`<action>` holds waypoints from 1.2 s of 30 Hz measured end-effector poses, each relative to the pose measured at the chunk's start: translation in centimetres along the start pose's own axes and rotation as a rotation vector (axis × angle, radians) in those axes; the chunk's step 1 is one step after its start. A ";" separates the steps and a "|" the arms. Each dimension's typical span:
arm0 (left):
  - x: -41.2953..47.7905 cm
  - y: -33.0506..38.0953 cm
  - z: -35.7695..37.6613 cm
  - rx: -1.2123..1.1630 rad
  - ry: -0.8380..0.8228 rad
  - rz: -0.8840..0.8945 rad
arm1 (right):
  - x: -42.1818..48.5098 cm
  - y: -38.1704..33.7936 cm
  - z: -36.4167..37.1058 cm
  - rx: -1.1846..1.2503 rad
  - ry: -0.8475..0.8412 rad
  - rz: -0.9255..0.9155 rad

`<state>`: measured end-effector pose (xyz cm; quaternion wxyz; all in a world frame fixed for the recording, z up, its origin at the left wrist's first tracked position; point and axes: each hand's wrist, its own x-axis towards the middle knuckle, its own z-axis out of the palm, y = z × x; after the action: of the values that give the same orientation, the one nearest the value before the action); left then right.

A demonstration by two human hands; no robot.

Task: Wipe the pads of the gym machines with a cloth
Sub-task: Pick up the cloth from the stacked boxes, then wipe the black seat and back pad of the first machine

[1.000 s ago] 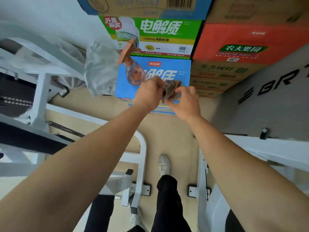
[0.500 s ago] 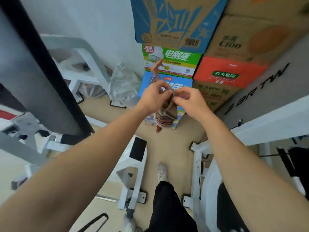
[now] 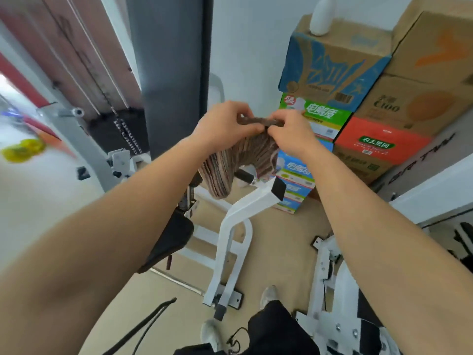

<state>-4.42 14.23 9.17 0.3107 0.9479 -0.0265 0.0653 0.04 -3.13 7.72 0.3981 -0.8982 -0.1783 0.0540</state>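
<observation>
Left hand (image 3: 225, 124), right hand (image 3: 289, 131) pinch cloth (image 3: 230, 162) top edge; rest hangs below grip.

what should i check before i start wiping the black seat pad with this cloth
1. Cloth held: ok, left hand and right hand both pinch its top edge.
2. Cloth spread open: not ok, it hangs bunched below the fingers.
3. Black seat pad in view: ok, low on the left, partly behind the left forearm.
4. Cloth touching pad: not ok, it hangs in the air above the white frame.
5. Cloth damp: cannot tell.
6. Pad surface dirty: cannot tell, it is blurred.
</observation>
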 end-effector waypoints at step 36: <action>-14.7 -46.4 4.4 -0.084 -0.773 -0.547 | 0.9 0.7 46.9 -0.124 -0.539 0.398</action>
<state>-14.25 49.09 -23.59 0.3221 0.8615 0.1076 -0.3775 -10.13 29.38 -24.46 0.2630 -0.8913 -0.1011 0.3552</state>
